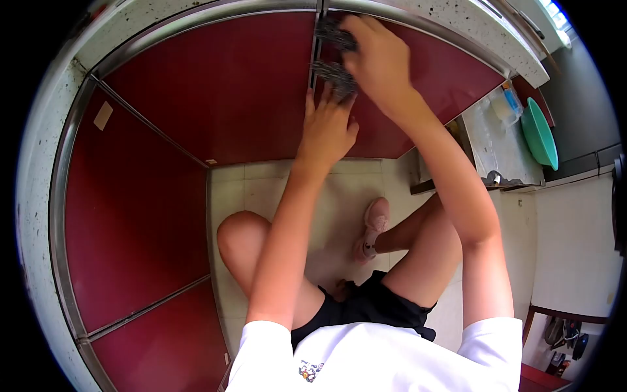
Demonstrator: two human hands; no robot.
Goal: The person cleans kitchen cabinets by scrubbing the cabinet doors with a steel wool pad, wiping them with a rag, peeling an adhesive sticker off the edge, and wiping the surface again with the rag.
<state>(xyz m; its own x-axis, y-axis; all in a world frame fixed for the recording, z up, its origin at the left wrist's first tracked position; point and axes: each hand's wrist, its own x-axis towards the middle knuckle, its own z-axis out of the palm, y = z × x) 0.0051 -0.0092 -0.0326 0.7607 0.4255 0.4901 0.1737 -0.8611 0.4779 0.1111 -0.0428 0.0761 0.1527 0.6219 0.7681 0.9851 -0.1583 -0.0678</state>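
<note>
Landmark: the metal seam (pixel 316 52) between the two large red panels. Both dark textured pieces lie at this seam. The upper dark piece (pixel 335 34) overlaps the seam's upper part; the lower dark piece (pixel 335 78) sits beneath it in view, starting at the seam and extending right. Both are blurred; material unclear, and cannot tell whether they join. Hands: the right hand (pixel 379 59), just right of the seam, is curled with its fingers closed on the right end of the upper piece. The left hand (pixel 328 129), below the lower piece, is open, fingers spread and pointing up toward the seam, fingertips at the lower piece's bottom edge; cannot tell whether they grip it. Left of the seam: red panel (pixel 215 85), then, well apart, another panel bearing a pale rectangular patch (pixel 102 115). Well to the right of the seam: a green basin (pixel 539 134), tilted, beside a clear container (pixel 505 109) on a low shelf (pixel 482 134). Below the seam: tiled floor (pixel 268 189) and a pink shoe (pixel 377 215).
</note>
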